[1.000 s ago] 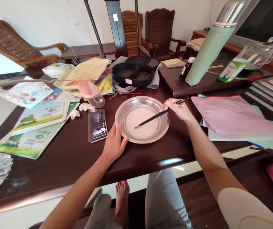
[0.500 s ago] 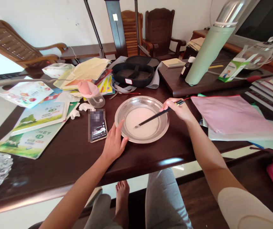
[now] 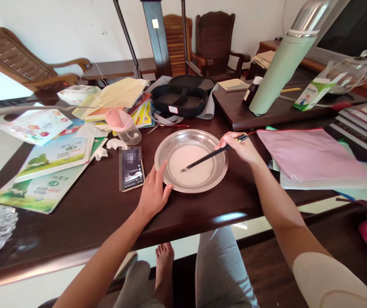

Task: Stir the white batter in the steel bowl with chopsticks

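A shallow steel plate [image 3: 217, 175] with a thin pale liquid in it sits on the dark wooden table [image 3: 100, 205] in front of me. My right hand [image 3: 239, 149] is closed on a pair of black chopsticks [image 3: 207, 158], whose tips rest in the liquid near the plate's middle. My left hand [image 3: 153, 192] lies against the plate's left rim, fingers loosely spread and holding nothing. A phone [image 3: 131, 169] lies just left of that hand.
Books and papers [image 3: 53, 158] cover the table's left side, with a pink-lidded cup [image 3: 122, 124] behind the phone. A black divided case [image 3: 180, 98] stands behind the plate. A pink folder [image 3: 312, 154], stacked books and a green flask [image 3: 281, 64] are at the right.
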Available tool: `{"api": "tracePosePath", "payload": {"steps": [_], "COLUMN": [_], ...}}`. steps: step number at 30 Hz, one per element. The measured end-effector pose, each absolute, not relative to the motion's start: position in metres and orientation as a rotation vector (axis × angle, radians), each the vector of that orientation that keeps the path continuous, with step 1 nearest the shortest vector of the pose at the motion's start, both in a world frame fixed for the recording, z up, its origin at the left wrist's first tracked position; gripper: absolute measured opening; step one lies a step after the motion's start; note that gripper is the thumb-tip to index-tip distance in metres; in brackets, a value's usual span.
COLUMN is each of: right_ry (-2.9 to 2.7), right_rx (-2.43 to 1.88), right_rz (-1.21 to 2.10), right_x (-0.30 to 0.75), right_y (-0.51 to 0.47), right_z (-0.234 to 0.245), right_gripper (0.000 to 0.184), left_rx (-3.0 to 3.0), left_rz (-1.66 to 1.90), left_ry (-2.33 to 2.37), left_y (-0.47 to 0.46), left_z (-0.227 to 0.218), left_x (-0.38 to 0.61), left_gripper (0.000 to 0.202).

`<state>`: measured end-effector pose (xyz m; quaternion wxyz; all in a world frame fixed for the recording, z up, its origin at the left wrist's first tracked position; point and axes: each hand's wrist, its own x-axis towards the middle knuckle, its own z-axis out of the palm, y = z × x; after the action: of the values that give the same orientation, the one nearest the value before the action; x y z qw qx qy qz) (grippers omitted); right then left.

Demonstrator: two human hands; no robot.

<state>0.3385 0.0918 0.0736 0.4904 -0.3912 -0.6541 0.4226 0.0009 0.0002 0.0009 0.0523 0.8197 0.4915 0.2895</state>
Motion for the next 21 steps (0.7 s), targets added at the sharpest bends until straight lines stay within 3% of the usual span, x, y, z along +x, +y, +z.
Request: {"api": "tracePosePath", "payload": {"steps": [7,15,21], "right_ry": [-1.370,-1.584,-1.389], "right_rx": [-0.969,-0.937,-0.997], "right_rz": [0.853,1.031,0.822], "right_x": [0.352,0.338,0.349], "right_y": [0.099,0.092,0.097], "right_z": [0.069,0.072,0.072], "right_gripper": [0.047,0.046,0.047], "left_rx": [2.483,2.523,2.508], "left_rz": [0.906,0.886,0.879], "left_ry": [1.487,1.476,1.493], "left_y": [0.000,0.000,0.000], "left_z": [-0.001,0.000,0.000], "left_x": [0.001,0.000,0.001], "left_gripper": [0.071,0.070,0.069]}}
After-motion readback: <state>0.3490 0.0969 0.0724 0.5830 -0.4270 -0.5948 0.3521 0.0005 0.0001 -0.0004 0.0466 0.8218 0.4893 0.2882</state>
